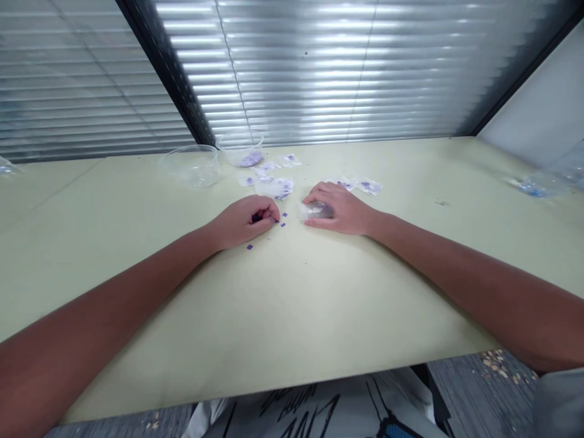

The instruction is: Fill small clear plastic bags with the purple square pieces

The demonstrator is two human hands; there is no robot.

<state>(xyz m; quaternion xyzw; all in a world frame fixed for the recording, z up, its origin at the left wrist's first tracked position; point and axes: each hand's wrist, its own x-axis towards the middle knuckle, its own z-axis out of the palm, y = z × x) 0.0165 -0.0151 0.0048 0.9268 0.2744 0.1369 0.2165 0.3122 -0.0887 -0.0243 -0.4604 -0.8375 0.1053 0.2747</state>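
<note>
While the left hand (249, 220) curls its fingers together beside tiny purple squares (283, 219), the right hand (342, 210) pinches a small, clear, crumpled plastic bag (312, 211) against the table (292, 304).

Your pale tabletop (319, 304) carries a clear bowl (191, 165) beside a second bowl (240, 149) toward its far edge. Small clear bags (278, 187) lie just nearer, with loose purple squares (283, 219) mid-table.

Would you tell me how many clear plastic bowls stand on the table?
2: an empty-looking bowl back left, and a bowl holding purple pieces just right of it by the blinds. Blurred clear things at the table's left and right edges could be more.
</note>
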